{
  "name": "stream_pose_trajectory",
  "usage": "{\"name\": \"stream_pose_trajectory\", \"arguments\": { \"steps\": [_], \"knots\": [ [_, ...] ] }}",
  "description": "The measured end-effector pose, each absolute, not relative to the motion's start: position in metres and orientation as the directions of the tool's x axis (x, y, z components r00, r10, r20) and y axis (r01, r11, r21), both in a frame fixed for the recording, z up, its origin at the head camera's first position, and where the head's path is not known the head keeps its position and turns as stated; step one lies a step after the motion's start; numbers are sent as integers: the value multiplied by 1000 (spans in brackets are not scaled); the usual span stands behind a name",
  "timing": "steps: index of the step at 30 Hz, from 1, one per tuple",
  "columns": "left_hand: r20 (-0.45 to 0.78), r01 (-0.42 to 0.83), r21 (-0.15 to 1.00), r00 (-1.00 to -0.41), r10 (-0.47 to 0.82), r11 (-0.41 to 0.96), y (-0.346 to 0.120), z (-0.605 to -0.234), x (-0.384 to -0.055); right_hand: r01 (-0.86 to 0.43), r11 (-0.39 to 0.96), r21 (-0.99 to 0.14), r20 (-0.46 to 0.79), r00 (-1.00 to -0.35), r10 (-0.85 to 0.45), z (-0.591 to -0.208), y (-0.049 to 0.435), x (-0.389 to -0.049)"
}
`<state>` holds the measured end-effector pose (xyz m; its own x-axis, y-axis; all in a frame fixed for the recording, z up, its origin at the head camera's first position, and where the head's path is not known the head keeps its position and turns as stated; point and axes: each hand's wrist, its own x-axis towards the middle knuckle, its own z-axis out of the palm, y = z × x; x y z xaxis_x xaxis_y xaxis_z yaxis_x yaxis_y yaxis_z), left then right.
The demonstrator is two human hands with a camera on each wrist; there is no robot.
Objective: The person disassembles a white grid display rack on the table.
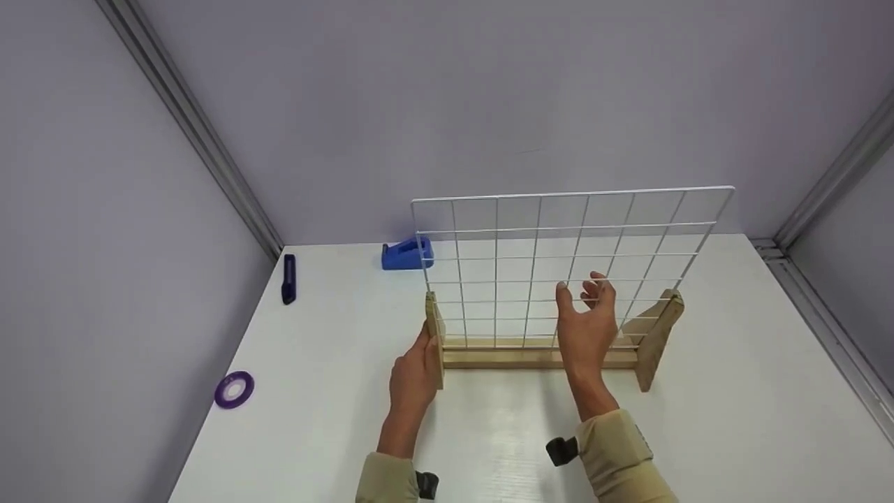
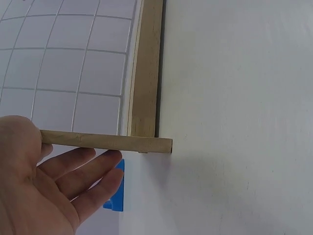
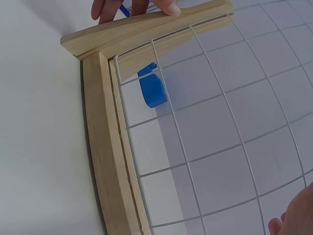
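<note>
A white wire grid [image 1: 573, 193] leans back in a wooden stand, its lower edge along the wooden crossbar [image 1: 503, 360]. My left hand [image 1: 413, 377] holds the stand's left side panel [image 2: 107, 141], thumb on one face and fingers on the other. In front of the grid, toward its right half, is my right hand [image 1: 587, 335], thumb raised and fingers loosely bent with nothing in them. Part of that hand [image 3: 296, 215] shows at the lower right of the right wrist view, beside the wires. The right side panel [image 1: 660, 342] stands apart from both hands.
A blue tape dispenser [image 1: 405, 256] sits behind the grid's left end. At the table's left side lie a dark blue utility knife [image 1: 289, 279] and a purple roll of tape [image 1: 234, 390]. Grey walls enclose the white table [image 1: 328, 335] at the back and sides.
</note>
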<state>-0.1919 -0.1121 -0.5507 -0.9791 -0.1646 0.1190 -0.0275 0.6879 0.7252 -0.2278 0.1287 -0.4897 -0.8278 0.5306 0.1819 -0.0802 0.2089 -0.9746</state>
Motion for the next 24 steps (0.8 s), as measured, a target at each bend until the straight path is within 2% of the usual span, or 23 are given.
{"name": "stream_pose_trajectory", "arguments": {
  "steps": [24],
  "knots": [
    [132, -27, 713, -976, -172, 701, -112, -551, -193, -118, 185, -976, 200, -829, 522, -465, 129, -228]
  ]
}}
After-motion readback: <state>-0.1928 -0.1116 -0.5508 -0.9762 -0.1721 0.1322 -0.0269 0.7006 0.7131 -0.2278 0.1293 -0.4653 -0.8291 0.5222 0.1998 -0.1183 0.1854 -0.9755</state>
